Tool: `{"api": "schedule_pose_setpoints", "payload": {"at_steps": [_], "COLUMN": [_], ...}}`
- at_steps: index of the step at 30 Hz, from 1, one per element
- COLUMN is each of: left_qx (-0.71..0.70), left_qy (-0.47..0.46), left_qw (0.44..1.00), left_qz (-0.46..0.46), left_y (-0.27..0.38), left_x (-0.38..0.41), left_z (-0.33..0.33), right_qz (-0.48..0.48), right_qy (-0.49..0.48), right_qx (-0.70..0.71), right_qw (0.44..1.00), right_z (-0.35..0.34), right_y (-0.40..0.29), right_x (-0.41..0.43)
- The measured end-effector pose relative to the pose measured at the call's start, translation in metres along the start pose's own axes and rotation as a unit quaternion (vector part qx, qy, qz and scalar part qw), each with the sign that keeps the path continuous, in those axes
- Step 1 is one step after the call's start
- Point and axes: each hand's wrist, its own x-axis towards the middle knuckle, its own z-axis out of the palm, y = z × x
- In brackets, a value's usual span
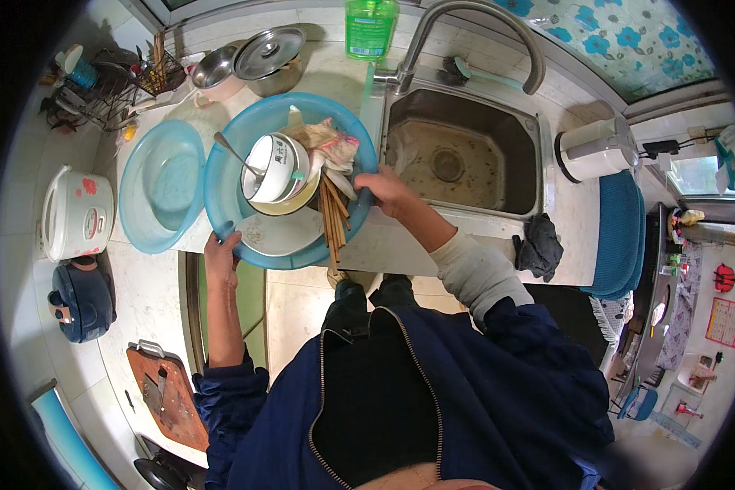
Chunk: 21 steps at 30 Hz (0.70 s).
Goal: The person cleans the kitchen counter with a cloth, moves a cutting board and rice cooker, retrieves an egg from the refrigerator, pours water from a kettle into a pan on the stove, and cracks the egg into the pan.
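Observation:
My left hand grips the near left rim of a blue plastic basin. On the opposite side, my right hand holds the same rim, close to the sink. Inside the basin are stacked white bowls bearing dark writing, with a metal spoon in the top one. Under them are a yellowish bowl and a white oval plate. A bundle of wooden chopsticks sticks over the near side. Crumpled cloths, pale with pink patches, lie behind the bowls.
Right of the basin is a steel sink with a faucet and dirty-looking water or residue. A second blue basin stands left. Nearby are pots, green detergent, an electric kettle, a dark rag and a cutting board with knife.

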Motion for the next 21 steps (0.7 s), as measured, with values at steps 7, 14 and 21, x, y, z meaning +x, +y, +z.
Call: {"api": "schedule_pose_setpoints", "payload": {"at_steps": [7, 14, 21], "left_qx": [-0.055, -0.134, -0.120], "left_qy": [0.017, 0.099, 0.051], "left_qw": [0.998, 0.985, 0.988], "left_qz": [0.005, 0.035, -0.084], "left_y": [-0.003, -0.062, -0.123], "left_x": [-0.018, -0.080, -0.140], "left_z": [0.003, -0.005, 0.053], "right_qz": [0.003, -0.228, -0.186], "right_qy": [-0.098, 0.242, 0.351], "right_qx": [0.010, -0.682, -0.664], "right_qw": [0.995, 0.652, 0.633], "right_z": [-0.007, -0.217, -0.365], "right_y": [-0.005, 0.048, 0.140], "right_x": [-0.029, -0.159, -0.212]}}
